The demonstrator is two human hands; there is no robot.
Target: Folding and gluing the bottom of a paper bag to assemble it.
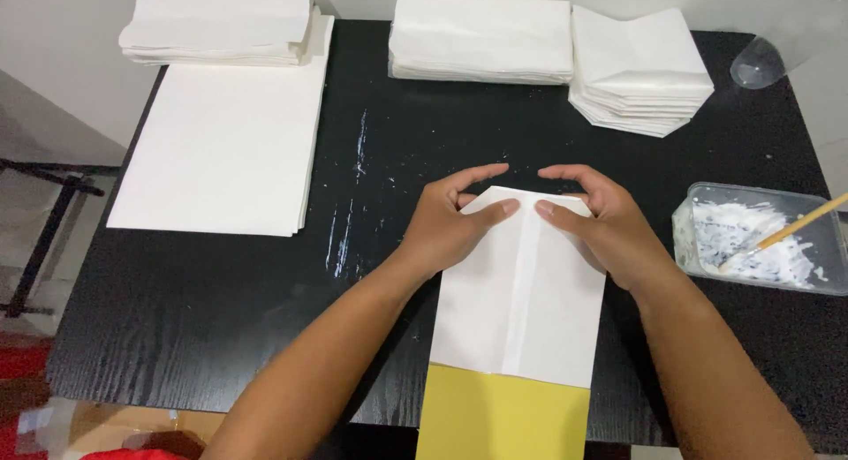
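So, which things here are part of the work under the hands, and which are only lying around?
In the work:
- left hand and right hand, pressing the far end of the folded white paper
- yellow sheet under its near end

Lying about:
- flat white sheets
- folded paper stacks
- paste tub with a stick
- clear cup
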